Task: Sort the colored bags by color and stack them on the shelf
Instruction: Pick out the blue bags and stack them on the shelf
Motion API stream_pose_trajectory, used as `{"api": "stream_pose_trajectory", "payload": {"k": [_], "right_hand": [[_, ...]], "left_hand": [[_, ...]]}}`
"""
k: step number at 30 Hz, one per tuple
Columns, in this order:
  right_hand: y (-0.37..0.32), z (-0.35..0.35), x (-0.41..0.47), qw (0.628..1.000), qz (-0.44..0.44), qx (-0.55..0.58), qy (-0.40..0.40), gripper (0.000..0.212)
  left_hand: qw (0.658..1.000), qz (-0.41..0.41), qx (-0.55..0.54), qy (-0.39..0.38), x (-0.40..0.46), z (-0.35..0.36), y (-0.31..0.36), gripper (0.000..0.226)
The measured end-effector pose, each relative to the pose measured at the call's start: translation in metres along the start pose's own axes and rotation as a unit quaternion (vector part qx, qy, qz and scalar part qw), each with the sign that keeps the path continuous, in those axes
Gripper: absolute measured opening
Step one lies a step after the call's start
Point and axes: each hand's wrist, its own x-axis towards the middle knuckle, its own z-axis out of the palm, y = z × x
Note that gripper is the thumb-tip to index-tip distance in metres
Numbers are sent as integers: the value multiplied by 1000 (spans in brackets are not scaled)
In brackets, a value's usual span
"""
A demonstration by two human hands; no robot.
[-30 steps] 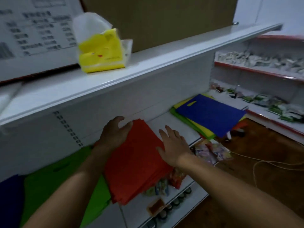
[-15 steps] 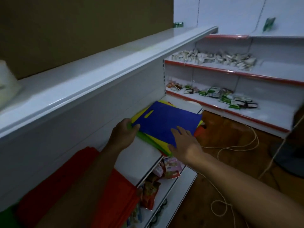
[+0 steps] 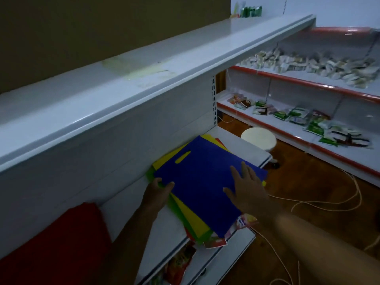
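On shelf [image 3: 160, 229], left hand [image 3: 158, 192] grips blue bag [image 3: 205, 182]

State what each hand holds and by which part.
Left hand pinches the flat blue bag at its near left corner; right hand rests flat on it, holding nothing.

A round white stool [image 3: 258, 140] stands on the brown wooden floor [image 3: 308, 182] just past the near rack's end. Pale cord [image 3: 320, 204] loops across the boards. On the far red-edged rack [image 3: 304, 83], pale packets [image 3: 308, 64] heap the upper level, while green and white packets [image 3: 320, 124] spread along the lower one. Snack packets [image 3: 181, 262] sit low down, near the bottom of the frame.
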Motion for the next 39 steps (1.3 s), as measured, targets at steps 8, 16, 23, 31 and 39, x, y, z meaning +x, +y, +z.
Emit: {"api": "stream_pose_trajectory", "payload": {"k": [8,16,23,31,39], "right_hand": [[3,5,19,991,-71,-71,-86,80],[-17,2,14,989,-132,-52,-42,65],[-47,2,20,978,-118,165,-44,85],[-183,-9,-46,919,-215,331,-1,67],[-344,34,-142,897,-307,319,-2,57]], "left_hand": [[986,-71,-137,66,17,17,-6,54],[963,-48,-237,121,5,-6,-4,41],[943,14,-317,105,-36,-62,2,12],[927,55,-340,151,-114,-195,-50,20],[922,41,-279,266,-199,-341,-178,11]]}}
